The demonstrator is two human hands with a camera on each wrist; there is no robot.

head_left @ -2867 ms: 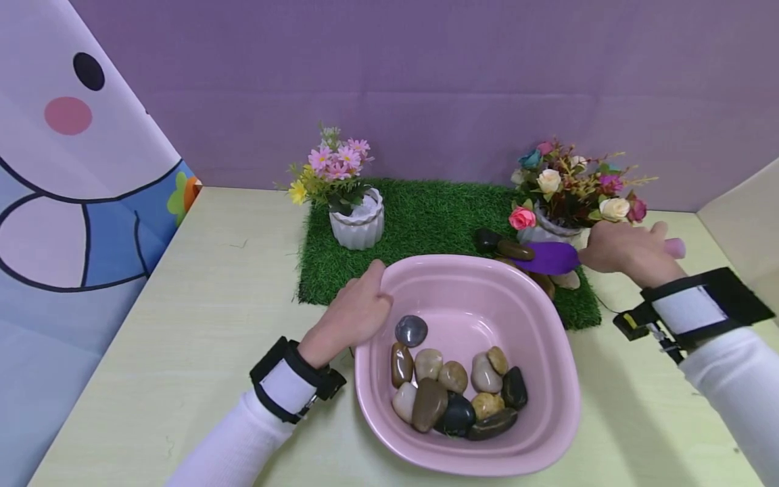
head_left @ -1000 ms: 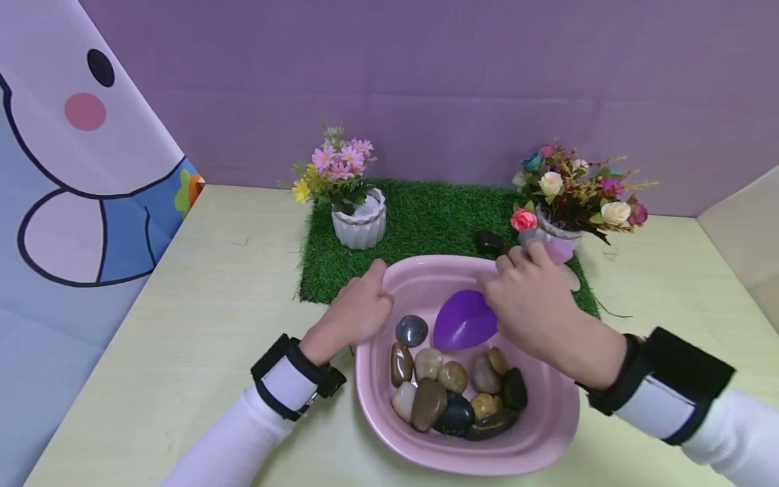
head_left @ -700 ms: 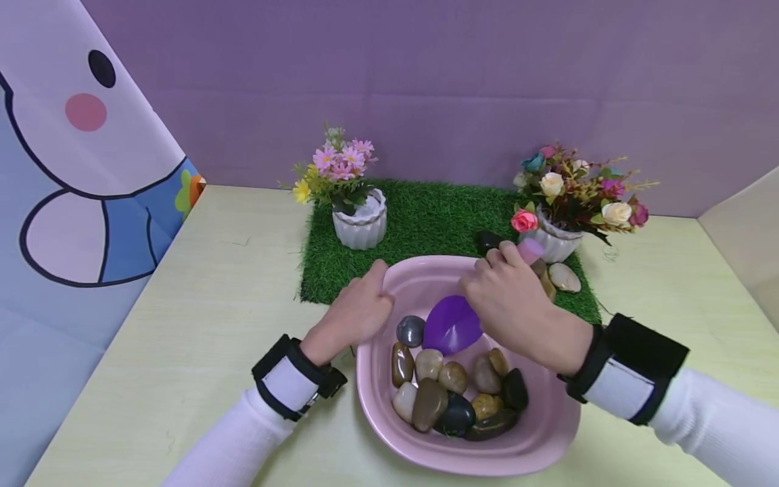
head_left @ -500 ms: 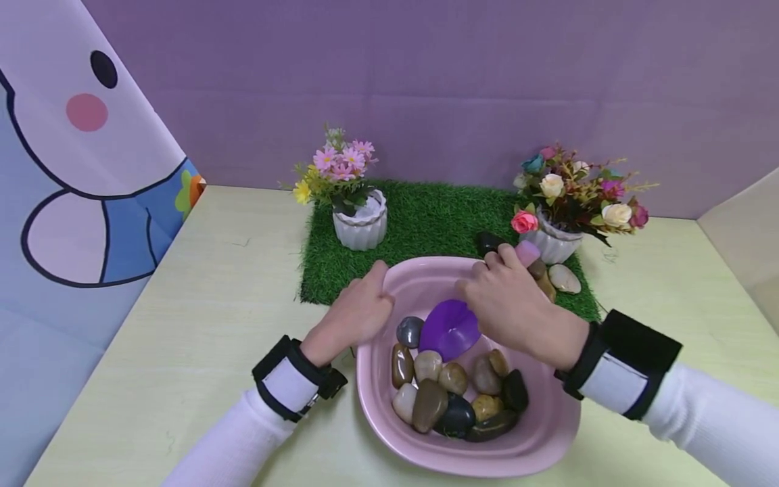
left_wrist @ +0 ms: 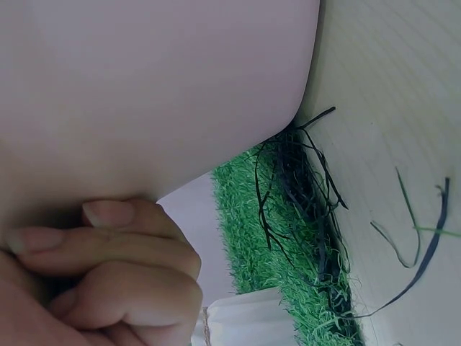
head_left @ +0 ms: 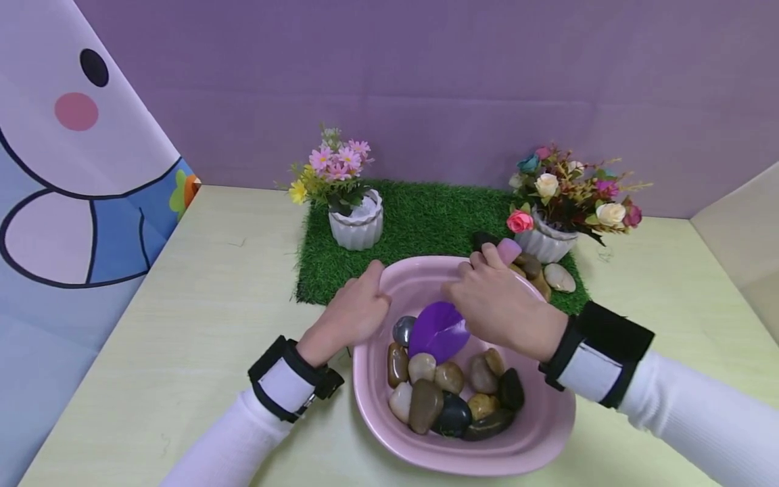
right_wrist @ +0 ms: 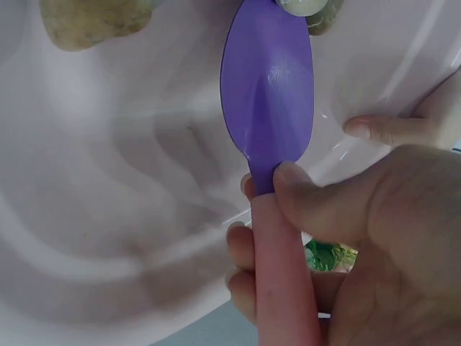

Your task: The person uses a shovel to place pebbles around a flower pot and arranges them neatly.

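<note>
A pink basin (head_left: 468, 465) holds several smooth stones, among them a brown stone (head_left: 425, 406) and a grey stone (head_left: 404, 331). My left hand (head_left: 355, 308) grips its upper left rim; in the left wrist view the fingers (left_wrist: 137, 249) curl against the outer wall. A small trowel with a purple blade (head_left: 439, 331) and a pink handle (right_wrist: 281, 281) is in my right hand (head_left: 502, 301), thumb near the handle's top. The blade points down inside the basin, close beside the grey stone and a pale stone (head_left: 422, 368). Whether its tip touches them I cannot tell.
Behind the basin lies a green grass mat (head_left: 426, 213). On it stand a white pot of pink daisies (head_left: 356, 226) at left and a pot of roses (head_left: 546, 240) at right. More stones, including a white one (head_left: 559, 277), lie near the right pot.
My right hand has come left from beside the rose pot to over the basin with the trowel. Lately the blade has slid slightly further left, toward the stones. My left hand stays on the rim.
</note>
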